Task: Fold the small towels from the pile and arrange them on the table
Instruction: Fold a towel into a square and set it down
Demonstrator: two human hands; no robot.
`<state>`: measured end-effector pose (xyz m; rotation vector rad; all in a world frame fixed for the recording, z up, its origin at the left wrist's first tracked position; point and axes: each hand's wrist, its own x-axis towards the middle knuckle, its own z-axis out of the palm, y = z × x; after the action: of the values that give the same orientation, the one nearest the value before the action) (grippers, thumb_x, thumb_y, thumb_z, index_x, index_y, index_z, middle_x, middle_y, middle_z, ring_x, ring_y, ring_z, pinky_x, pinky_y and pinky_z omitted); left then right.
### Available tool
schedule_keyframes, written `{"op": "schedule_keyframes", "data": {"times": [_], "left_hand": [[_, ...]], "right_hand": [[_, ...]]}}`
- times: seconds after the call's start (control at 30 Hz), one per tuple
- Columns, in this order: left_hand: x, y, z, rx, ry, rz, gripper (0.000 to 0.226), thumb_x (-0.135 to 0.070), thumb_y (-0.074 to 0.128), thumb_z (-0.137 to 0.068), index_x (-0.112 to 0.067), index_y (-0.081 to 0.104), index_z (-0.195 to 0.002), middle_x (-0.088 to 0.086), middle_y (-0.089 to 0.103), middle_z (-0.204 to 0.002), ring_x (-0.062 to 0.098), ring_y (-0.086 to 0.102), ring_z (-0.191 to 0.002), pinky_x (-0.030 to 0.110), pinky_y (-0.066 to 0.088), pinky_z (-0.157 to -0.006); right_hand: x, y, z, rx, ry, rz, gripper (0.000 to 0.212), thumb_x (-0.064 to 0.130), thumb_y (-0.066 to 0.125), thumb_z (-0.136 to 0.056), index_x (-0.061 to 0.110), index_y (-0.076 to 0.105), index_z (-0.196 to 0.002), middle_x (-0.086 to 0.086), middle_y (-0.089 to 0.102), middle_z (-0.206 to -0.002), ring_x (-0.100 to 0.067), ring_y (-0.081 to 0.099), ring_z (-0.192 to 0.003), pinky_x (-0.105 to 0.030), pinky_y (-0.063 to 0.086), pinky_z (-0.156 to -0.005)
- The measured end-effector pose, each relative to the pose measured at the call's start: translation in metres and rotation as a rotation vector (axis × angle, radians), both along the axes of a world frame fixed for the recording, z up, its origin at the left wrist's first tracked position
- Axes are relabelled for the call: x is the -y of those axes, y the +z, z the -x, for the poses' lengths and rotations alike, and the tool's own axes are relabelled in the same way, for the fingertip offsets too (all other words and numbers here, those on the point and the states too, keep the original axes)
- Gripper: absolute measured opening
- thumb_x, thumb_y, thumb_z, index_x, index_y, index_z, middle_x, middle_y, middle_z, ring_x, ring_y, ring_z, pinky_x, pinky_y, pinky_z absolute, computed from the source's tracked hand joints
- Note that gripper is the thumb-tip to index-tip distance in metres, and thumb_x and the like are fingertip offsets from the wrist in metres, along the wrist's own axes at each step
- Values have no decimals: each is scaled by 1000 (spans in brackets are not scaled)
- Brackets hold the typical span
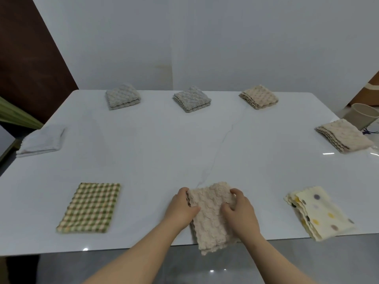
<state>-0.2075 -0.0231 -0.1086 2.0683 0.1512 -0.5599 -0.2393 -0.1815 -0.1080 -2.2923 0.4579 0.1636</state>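
A beige bumpy towel (211, 218) lies folded at the near middle of the white table (164, 152), its lower end hanging over the front edge. My left hand (181, 208) grips its left side and my right hand (239, 208) grips its right side near the top. Folded towels lie around the table: a green checked towel (90, 208) near left, a yellow dotted towel (320, 212) near right, a white towel (41, 141) at the left edge, two grey towels (123, 96) (192, 98) at the back, and two beige towels (258, 96) (343, 138) on the right.
A beige cup-like container (363, 115) stands beyond the table's right edge. A dark brown panel (30, 68) and something green (16, 115) are at the left. A pale wall runs behind the table. Grey floor shows below the front edge.
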Motion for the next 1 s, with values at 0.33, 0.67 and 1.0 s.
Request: {"op": "schedule_keyframes", "data": {"times": [0.33, 0.67, 1.0], "left_hand": [[-15, 5, -5, 16, 254, 201, 57, -16, 61, -88, -21, 33, -138, -1, 49, -106, 15, 50, -99, 24, 41, -82], [-16, -6, 0, 137, -112, -130, 40, -14, 55, -88, -26, 49, -126, 3, 45, -123, 8, 44, -97, 15, 34, -82], [-24, -3, -21, 123, -87, -46, 48, -6, 54, -87, -17, 44, -133, 2, 40, -131, 10, 44, -98, 16, 35, -90]], "right_hand": [[-8, 3, -8, 166, -76, -203, 45, 11, 52, -90, 19, 42, -133, 0, 54, -117, -14, 53, -99, -20, 37, -80], [-6, -9, -7, 101, 106, -57, 41, 8, 54, -82, 19, 54, -121, -1, 41, -129, -8, 40, -99, -16, 31, -82], [-8, -9, -24, 36, 176, -145, 54, 16, 56, -86, 20, 41, -137, 0, 41, -138, -17, 38, -126, -24, 30, -103]]}}
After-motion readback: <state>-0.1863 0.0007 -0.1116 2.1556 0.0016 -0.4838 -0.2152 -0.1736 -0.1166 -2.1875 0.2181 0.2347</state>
